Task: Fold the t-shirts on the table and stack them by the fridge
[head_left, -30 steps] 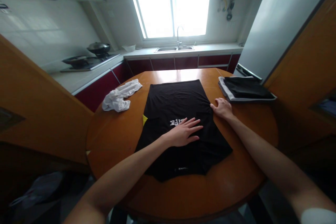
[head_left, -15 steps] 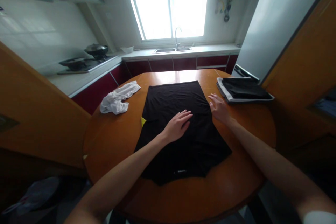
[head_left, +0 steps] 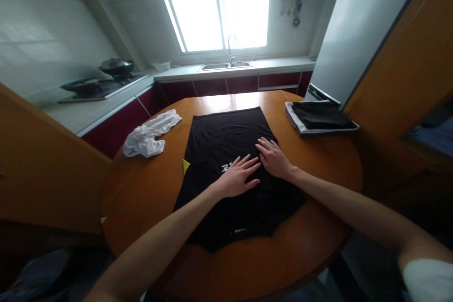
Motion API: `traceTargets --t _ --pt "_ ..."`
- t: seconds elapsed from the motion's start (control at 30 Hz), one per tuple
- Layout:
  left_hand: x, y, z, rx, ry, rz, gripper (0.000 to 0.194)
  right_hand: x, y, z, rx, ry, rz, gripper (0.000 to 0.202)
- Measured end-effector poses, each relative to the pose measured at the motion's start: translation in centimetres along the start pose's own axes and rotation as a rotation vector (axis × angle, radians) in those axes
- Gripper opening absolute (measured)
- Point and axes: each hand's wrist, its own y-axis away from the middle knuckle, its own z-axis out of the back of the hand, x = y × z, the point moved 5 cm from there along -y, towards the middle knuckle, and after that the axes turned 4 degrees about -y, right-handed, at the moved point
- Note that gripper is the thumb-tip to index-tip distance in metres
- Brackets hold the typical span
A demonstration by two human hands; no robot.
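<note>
A black T-shirt [head_left: 226, 132] lies spread out on the round wooden table [head_left: 141, 198], its neck end toward me. Small white print shows near the neck, and a white mark sits partly under my left fingers. My left hand [head_left: 240, 177] rests palm down at the middle of the shirt, fingers stretched. Close beside it, my right hand [head_left: 274, 157] lies on the right part of the shirt with fingers spread. Neither hand grips the cloth. A yellow bit [head_left: 186, 166] pokes out at the shirt's left edge.
A crumpled white garment [head_left: 150, 134] lies on the table's left. Folded dark and white clothes [head_left: 320, 117] are stacked at the far right. Beyond the table are a counter with a sink [head_left: 224, 65], a stove with a wok [head_left: 116, 68], and a fridge [head_left: 357, 28].
My right hand has moved left from the shirt's right edge onto the shirt, close to my left hand. White print now shows by my left fingers. The view has shifted slightly.
</note>
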Motion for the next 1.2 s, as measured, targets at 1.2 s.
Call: traceTargets --t 1.2 --pt "0.1 5.3 10.4 -0.108 0.285 -0.11 0.03 2.7 17.9 9.8 -0.191 -0.236 -0.277 0.024"
